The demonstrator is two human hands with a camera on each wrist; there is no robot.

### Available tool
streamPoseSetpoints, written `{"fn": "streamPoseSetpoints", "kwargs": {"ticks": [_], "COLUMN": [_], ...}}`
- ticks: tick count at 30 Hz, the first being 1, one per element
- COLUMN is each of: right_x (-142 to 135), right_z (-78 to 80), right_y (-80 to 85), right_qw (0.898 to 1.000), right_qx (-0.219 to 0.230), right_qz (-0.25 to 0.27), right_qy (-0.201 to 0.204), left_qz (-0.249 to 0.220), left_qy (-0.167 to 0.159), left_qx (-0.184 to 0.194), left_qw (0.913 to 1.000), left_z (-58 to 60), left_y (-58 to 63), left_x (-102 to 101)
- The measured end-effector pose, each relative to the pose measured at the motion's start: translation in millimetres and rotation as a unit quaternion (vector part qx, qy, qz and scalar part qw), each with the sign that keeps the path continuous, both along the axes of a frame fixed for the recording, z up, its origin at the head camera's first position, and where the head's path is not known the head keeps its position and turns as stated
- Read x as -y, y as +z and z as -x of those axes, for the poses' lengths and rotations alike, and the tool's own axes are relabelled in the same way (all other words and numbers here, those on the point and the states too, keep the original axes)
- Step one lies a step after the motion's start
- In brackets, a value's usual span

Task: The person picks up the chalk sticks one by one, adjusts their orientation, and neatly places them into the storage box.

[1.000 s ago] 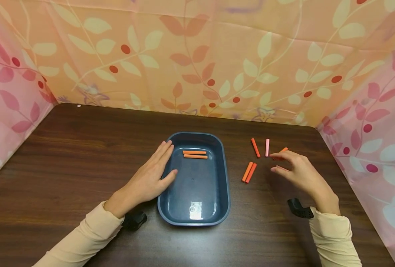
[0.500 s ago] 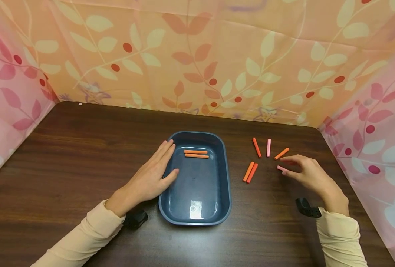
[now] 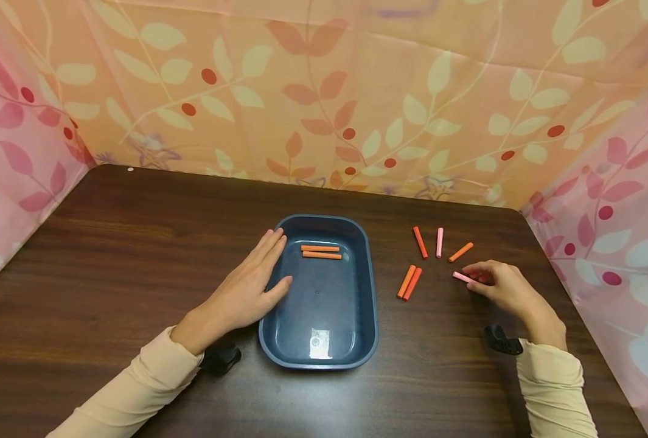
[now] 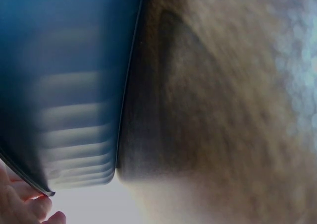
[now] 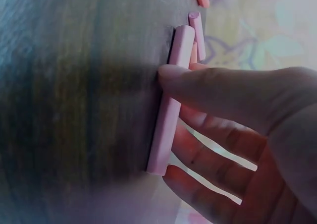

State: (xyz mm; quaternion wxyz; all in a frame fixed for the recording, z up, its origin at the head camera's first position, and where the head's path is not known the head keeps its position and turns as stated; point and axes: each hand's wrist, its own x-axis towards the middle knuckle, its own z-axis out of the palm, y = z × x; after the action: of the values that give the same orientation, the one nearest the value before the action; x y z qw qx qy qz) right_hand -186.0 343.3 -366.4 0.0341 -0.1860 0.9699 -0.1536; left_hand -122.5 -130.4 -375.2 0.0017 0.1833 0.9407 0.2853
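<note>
My right hand pinches a pink chalk stick low over the dark table, right of the other sticks. In the right wrist view the thumb presses on this pink chalk with the fingers behind it. My left hand rests, fingers straight, along the left rim of a blue-grey plastic tray. Two orange chalk sticks lie side by side inside the tray's far half. The left wrist view shows the tray's outer wall and a few fingertips by its rim.
Right of the tray lie an orange chalk stick beside a red one. Farther back are a red stick, a pink stick and another orange stick. Patterned cloth borders the table at the back and sides.
The right hand has drawn back from the rear orange stick and settled around the nearer pink chalk, which was hidden by the hand at first. The left hand and tray stay in place.
</note>
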Motion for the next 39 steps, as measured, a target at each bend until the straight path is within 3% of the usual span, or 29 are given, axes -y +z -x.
{"fn": "streamPoseSetpoints", "kwargs": {"ticks": [6,22,39], "right_x": [-1,16,52], "right_z": [-0.3,-1.4,-7.0], "right_y": [-3.8,-0.5,0.1], "right_qw": [1.0,0.988,0.984], "right_qx": [-0.01,-0.135,-0.131], "right_qz": [0.01,0.06,0.113], "right_qy": [-0.003,0.033,0.032], "left_qz": [0.0,-0.004,-0.004], "left_qy": [0.0,0.004,0.001], "left_qx": [0.002,0.007,0.004], "left_qw": [1.0,1.0,1.0], "left_z": [0.0,-1.2,0.2], "left_y": [-1.4,-0.9,0.4], "left_x": [0,1,1]}}
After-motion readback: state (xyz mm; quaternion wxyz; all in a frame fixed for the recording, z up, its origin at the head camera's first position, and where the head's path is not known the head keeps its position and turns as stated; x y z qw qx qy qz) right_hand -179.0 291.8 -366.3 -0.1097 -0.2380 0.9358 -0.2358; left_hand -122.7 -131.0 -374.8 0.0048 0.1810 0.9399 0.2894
